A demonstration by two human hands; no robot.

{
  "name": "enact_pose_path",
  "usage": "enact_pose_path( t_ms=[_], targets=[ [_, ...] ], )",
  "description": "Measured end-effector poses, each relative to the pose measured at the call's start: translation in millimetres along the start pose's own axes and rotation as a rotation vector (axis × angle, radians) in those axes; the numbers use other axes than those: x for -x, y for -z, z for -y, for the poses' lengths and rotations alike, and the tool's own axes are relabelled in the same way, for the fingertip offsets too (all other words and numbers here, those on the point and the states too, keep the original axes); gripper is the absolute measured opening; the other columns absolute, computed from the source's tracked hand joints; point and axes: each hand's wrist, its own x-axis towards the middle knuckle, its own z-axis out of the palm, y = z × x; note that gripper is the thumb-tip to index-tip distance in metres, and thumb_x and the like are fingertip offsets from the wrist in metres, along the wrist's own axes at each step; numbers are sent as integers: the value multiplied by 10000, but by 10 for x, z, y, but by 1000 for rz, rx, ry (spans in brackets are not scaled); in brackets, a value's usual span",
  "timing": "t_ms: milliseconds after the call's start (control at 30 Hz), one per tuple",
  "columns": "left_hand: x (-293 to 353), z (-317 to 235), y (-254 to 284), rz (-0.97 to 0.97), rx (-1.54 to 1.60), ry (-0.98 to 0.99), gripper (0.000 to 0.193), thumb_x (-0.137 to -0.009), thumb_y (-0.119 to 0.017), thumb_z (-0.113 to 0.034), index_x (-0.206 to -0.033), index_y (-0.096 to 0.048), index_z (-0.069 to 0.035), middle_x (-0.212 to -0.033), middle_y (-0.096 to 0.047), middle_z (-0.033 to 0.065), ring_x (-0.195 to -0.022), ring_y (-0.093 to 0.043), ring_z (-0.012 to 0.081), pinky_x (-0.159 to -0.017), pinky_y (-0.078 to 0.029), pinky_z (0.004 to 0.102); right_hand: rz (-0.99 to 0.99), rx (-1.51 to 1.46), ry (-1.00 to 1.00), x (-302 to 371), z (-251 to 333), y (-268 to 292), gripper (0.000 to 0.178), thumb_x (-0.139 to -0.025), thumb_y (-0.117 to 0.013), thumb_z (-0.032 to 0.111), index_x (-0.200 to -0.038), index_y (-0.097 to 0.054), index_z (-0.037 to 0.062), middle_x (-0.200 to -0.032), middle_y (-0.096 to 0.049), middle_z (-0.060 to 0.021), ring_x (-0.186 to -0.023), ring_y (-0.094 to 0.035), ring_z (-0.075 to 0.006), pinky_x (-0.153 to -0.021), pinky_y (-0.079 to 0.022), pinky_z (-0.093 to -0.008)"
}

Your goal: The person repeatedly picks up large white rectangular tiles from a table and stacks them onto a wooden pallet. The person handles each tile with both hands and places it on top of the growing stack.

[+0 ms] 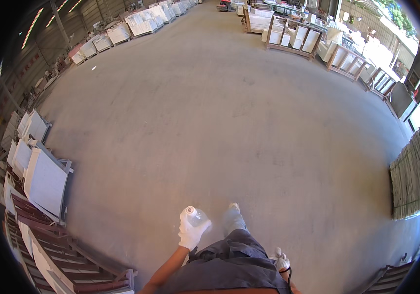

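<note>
My left hand [192,232], in a white knit glove, is wrapped round a bottle [190,210] with a white cap. The bottle is upright in front of my left thigh, and its body looks clear where it shows beside the fingers. My right hand [282,262], also in a pale glove, hangs low beside my right hip, with a dark cord near the wrist. It is small and partly hidden, so I cannot make out its fingers or anything in them. One foot [234,210] is stretched forward on the concrete floor [210,122].
White slabs [47,181] lean on racks at the left, with dark red metal frames [92,274] nearer me. A strapped stack of thin greenish sheets [413,176] stands at the right. Wooden crates [293,39] line the far right, and more pale slabs [143,20] the far left.
</note>
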Motion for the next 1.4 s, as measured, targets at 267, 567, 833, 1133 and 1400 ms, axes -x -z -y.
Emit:
enact_pose_path(
  t_ms=[267, 567, 833, 1133, 1400],
  targets=[
    [-3133, -2520, -1026, -129, 7, -2, 832, -683, -919, -235, -1354, -451, -87, -1234, -625, 132, -1144, -638, 287, -986, -527, 454, 134, -79, 146, -2416, 5568, -2268, 446, -1038, -557, 409, -1156, -660, -8, -958, -705, -84, -824, -692, -190, -655, -584, -352],
    [-7591, -4012, -1403, -272, 85, 29, 831, -704, -900, -197, -1388, -440, -93, -1259, -613, 124, -1160, -629, 276, -992, -522, 443, 332, -156, 288, -3953, 9557, -7151, 492, -1006, -654, 394, -1376, -591, 76, -1225, -652, -55, -1080, -615, -165, -865, -568, -340],
    [-11695, -5212, -1876, -142, 33, 2, 846, -710, -900, -228, -1406, -433, -111, -1286, -627, 123, -1174, -633, 287, -1005, -514, 455, -14, -181, 120, -5789, 10702, -9008, 514, -984, -677, 404, -1314, -638, 13, -1108, -696, -83, -930, -679, -188, -741, -572, -321],
    [-15679, -7103, -2232, -40, 98, -173, 878, -691, -932, -270, -1390, -428, -106, -1242, -639, 125, -1145, -649, 268, -986, -535, 443, -215, -358, 30, -7273, 12106, -9973, 184, -1052, -521, 195, -1056, -659, 74, -927, -687, -56, -787, -690, -210, -668, -595, -380],
    [-18794, -8301, -3067, -154, 93, -4, 803, -709, -909, -217, -1346, -438, -85, -1232, -627, 126, -1132, -640, 256, -969, -540, 428, -64, -57, 26, -9359, 15155, -12682, 422, -1011, -621, 386, -1056, -713, -23, -892, -709, -92, -782, -667, -194, -717, -565, -363]
  ],
)
